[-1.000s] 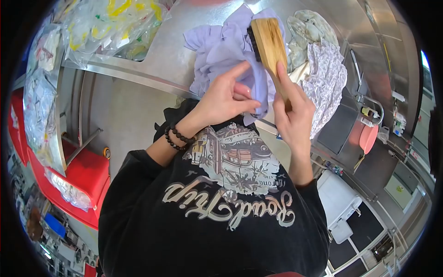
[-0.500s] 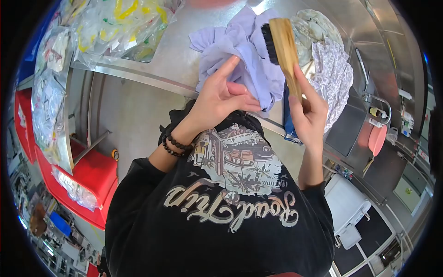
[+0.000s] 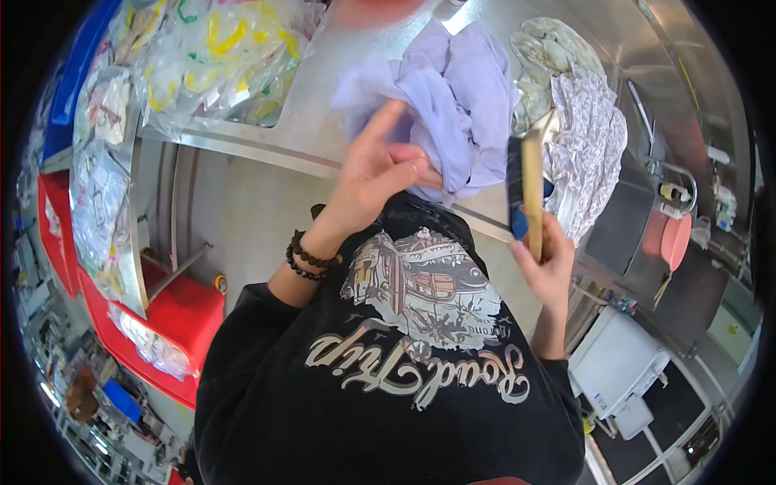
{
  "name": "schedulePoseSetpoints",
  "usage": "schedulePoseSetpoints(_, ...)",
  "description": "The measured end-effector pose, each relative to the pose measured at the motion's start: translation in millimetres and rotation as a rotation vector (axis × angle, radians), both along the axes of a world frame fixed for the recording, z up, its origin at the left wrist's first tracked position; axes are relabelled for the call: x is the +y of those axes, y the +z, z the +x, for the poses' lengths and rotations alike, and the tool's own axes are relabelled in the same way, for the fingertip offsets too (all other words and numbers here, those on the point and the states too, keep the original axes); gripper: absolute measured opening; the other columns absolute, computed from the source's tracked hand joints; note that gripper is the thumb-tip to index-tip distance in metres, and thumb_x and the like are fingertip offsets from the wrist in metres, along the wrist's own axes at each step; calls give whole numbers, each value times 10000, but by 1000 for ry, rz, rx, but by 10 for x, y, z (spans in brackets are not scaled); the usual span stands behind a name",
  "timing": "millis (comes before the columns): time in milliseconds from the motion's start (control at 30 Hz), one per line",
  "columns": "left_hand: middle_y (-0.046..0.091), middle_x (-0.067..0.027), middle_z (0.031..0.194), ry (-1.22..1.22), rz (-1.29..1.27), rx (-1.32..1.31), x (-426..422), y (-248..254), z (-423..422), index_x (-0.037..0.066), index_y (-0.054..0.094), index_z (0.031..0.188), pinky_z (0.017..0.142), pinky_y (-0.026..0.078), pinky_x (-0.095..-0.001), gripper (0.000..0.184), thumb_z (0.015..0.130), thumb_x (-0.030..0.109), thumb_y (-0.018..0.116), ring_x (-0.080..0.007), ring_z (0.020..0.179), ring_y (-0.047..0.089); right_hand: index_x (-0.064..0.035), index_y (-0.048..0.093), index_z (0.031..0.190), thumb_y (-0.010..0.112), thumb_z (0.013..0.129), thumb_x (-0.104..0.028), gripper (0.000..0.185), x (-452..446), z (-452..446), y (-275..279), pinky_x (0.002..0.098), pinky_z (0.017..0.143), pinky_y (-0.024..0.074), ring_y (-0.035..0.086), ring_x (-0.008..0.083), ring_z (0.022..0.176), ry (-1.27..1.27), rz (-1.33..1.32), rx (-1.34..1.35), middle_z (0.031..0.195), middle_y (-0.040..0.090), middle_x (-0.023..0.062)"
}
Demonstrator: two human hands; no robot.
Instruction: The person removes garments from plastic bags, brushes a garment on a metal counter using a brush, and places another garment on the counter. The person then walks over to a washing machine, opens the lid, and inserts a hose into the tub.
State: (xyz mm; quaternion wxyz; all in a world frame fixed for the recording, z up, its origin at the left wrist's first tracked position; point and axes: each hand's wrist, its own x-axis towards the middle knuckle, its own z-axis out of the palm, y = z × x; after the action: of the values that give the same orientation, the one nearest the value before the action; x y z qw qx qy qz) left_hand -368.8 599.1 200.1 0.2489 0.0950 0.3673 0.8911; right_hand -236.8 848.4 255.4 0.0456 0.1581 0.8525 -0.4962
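A crumpled lavender garment (image 3: 477, 81) lies on the metal table in front of me. My left hand (image 3: 376, 178) pinches its near edge between thumb and curled fingers, with the index finger stretched out over the cloth. A wooden brush (image 3: 533, 186) with dark bristles is upright in my right hand (image 3: 550, 263), whose fingers close around the handle. The bristles face left, toward the garment, and stand apart from it. Just beyond the brush lies a crinkled white and purple patterned cloth (image 3: 586, 145), beside a greyish-green cloth (image 3: 550, 52).
Clear plastic bags with yellow pieces (image 3: 226, 61) cover the table's left part. The metal table edge (image 3: 267, 147) runs close to my body. Red bins (image 3: 174, 323) stand at lower left. A pink basin (image 3: 676, 242) and a white box (image 3: 618, 356) are at right.
My right hand has lowered the brush toward me, away from the garment, and turned it edge-on. My left hand keeps its pinch on the cloth, which has opened out somewhat at the right.
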Motion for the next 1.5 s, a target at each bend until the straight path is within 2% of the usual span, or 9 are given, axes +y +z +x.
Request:
schedulePoseSetpoints(267,668,-120,947,-261,-208,51,73,216,94,-21,372,1449,746,488,-218,621,873,-71,598,-130,819,609,-32,518,1147,622,804,42,367,-351,-692,-255,207,528,412,502,83,586,-237,-491,363,815,628,47)
schedulePoseSetpoints(367,672,-102,983,-349,-292,98,58,247,131,-40,483,1376,734,469,-201,519,874,-64,614,-111,829,595,-44,455,1130,627,789,54,395,-340,-762,-349,173,371,356,490,103,508,-96,-574,146,1035,659,157)
schedulePoseSetpoints(567,672,-106,1058,-468,-319,-17,-38,55,211,-52,610,1231,764,517,-217,331,902,-20,607,-117,879,602,-71,426,1076,634,760,79,407,-416,-766,-355,177,355,341,486,103,512,-119,-963,168,980,662,160)
schedulePoseSetpoints(767,685,-131,996,-136,-396,-244,-267,-94,6,-47,670,1025,734,596,-325,338,992,260,532,-230,905,676,-86,403,974,637,750,125,387,-452,-607,-486,175,376,337,496,88,516,-145,-922,286,920,673,146)
schedulePoseSetpoints(1067,688,-132,842,-299,-462,-199,145,-148,-236,-71,664,1001,699,607,-296,245,963,165,608,-215,743,701,-81,421,1001,623,805,80,325,-470,-517,-473,175,381,332,509,99,533,-215,-879,223,1011,658,167)
schedulePoseSetpoints(1233,699,-156,898,-76,-252,-257,168,42,-166,-101,656,1023,704,606,-275,227,961,112,611,-210,759,709,-17,453,1188,590,826,78,399,-218,-373,-587,197,436,390,528,121,563,-354,-845,157,1068,649,169)
schedulePoseSetpoints(1367,704,-182,951,-51,-320,-149,191,63,-152,-120,648,1047,738,602,-288,246,973,107,588,-232,809,717,7,323,1448,564,864,37,633,-183,-384,-572,223,496,435,519,129,606,-234,-154,484,1172,613,209)
schedulePoseSetpoints(1467,704,-182,956,-47,-251,-168,234,12,-102,-122,648,1041,755,595,-289,252,974,114,591,-240,822,718,-11,283,1519,579,870,22,714,-439,-400,-180,254,594,476,543,155,652,-270,-244,333,1178,632,193)
schedulePoseSetpoints(1500,705,-182,958,-42,-212,-176,258,-6,-83,-123,648,1039,764,592,-289,255,975,118,593,-244,828,718,-35,356,1494,585,857,24,679,-503,-416,-168,257,573,464,546,161,632,-64,68,416,1111,659,160)
